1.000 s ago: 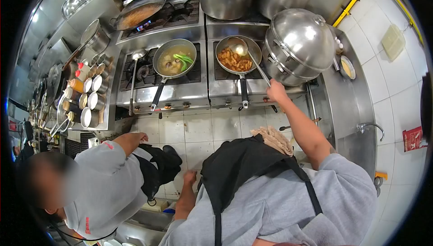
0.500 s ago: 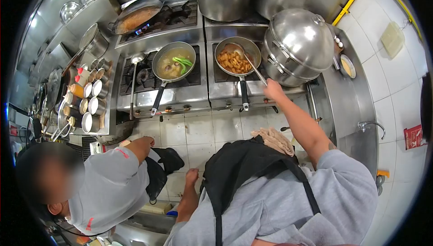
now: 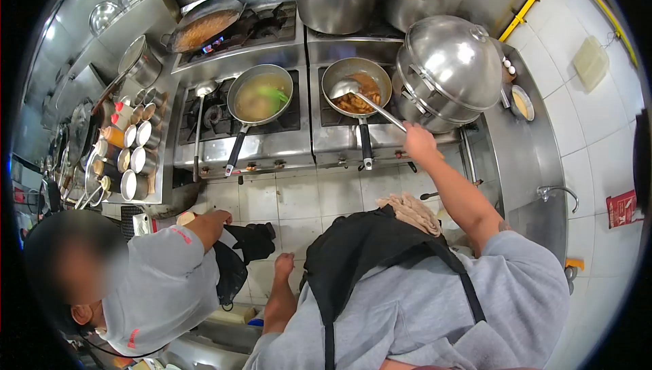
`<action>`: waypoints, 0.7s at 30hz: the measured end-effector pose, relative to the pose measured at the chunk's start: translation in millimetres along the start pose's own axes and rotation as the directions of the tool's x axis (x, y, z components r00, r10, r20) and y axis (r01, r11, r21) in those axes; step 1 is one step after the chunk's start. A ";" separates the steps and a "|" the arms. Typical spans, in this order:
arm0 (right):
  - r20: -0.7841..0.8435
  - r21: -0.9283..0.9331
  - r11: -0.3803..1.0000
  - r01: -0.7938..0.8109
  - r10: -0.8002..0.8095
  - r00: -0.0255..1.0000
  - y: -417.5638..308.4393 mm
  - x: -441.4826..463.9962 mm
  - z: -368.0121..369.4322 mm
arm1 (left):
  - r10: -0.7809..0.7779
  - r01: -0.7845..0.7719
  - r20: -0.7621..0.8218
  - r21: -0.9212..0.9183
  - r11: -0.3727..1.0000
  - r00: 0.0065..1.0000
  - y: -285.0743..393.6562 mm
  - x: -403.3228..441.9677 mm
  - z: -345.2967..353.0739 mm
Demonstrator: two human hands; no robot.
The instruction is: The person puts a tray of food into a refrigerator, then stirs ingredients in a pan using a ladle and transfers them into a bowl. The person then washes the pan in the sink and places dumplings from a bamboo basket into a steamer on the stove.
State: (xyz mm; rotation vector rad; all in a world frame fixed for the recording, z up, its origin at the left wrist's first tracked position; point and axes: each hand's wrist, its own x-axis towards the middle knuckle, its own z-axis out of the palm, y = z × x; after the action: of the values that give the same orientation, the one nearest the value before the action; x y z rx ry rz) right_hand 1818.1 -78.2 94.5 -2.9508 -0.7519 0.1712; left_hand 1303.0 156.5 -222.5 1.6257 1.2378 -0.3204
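The right hand [image 3: 422, 143] is closed round the ladle [image 3: 345, 87], its bowl in the frying pan [image 3: 385, 85]; a domed steamer [image 3: 451, 64] crowds close, stockpots [image 3: 338, 2] behind. The left hand [image 3: 284, 265] hangs loosely fisted, seemingly empty.

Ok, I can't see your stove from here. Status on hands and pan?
Right hand gripping ladle, bowl down in right pan of browned food. Left hand curled low, away from stove. Domed-lid pot close on pan's right; nothing blocking.
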 end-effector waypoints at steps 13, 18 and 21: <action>0.155 0.337 0.938 -0.078 0.027 0.988 -10.3 -12.5 44.0 | 0.674 -0.614 0.203 0.647 0.452 0.710 -38.7 37.4 1.5; 0.067 0.293 0.949 -0.113 0.098 0.993 -14.5 -13.8 20.8 | 0.024 -0.029 0.028 0.164 0.986 0.999 2.5 17.8 -9.4; 0.072 0.301 0.950 -0.078 0.059 0.996 0.1 -10.1 20.7 | 0.265 -0.286 0.107 0.355 0.890 0.958 -21.4 37.8 -2.7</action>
State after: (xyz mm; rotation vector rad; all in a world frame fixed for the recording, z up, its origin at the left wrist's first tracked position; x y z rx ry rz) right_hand 1806.7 -81.8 74.9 -2.6893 -0.5704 0.3520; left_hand 1300.8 178.7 -259.8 2.0730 0.9215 -0.4339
